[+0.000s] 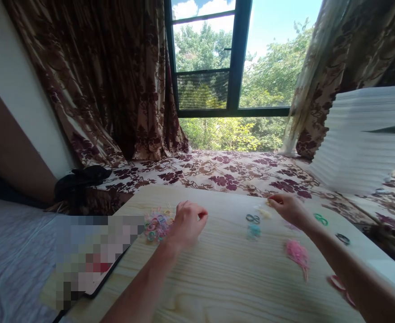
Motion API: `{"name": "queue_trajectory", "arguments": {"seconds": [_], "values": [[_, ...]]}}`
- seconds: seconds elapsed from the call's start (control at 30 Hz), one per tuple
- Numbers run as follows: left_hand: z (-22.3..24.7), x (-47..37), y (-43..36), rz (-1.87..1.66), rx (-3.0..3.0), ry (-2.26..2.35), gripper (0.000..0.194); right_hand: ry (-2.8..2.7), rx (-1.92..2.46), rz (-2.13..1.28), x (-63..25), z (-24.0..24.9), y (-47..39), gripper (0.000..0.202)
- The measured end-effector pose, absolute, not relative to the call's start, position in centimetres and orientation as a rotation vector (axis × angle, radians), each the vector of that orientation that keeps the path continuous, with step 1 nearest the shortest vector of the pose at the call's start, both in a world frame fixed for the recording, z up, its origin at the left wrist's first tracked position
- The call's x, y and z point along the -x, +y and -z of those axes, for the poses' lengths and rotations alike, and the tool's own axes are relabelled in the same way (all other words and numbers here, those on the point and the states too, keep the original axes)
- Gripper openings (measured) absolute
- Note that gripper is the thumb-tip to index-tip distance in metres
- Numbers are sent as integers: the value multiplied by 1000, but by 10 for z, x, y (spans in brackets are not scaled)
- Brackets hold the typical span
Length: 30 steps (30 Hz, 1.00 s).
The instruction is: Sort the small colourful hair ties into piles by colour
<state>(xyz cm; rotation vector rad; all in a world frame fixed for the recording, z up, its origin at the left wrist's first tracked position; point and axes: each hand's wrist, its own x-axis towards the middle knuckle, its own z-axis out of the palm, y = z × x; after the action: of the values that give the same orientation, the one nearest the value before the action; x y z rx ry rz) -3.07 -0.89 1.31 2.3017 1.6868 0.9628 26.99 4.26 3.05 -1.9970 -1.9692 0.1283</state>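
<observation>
Bands of mixed colours (157, 227) lie piled beside the left hand (188, 220), which is back upward and curled; its grip I cannot tell. The right hand (287, 208) reaches forward, fingertips together near yellow bands (265, 214), grip also unclear.

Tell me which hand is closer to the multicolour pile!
Left. The left hand is just beside the multicolour pile; the right hand is farther away, past the paired dark rings.

Pink bands (297, 253), wood-grained table (224, 264), purple-flowered curtains (150, 96)
</observation>
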Motion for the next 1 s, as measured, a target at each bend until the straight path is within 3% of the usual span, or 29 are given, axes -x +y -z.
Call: {"name": "queue_trajectory", "arguments": {"seconds": [0.23,0.6,1.0], "values": [[-13,54,-1,-747,-2284,1768,18,-2186,1531,-367,-190,-9,-20,33],[-7,43,-7,-552,-2417,1730,14,-2278,1511,-315,-177,9,-42,33],[-8,32,-14,-662,-2488,1632,15,-2223,1482,-362,-177,12,-43,28]]}}
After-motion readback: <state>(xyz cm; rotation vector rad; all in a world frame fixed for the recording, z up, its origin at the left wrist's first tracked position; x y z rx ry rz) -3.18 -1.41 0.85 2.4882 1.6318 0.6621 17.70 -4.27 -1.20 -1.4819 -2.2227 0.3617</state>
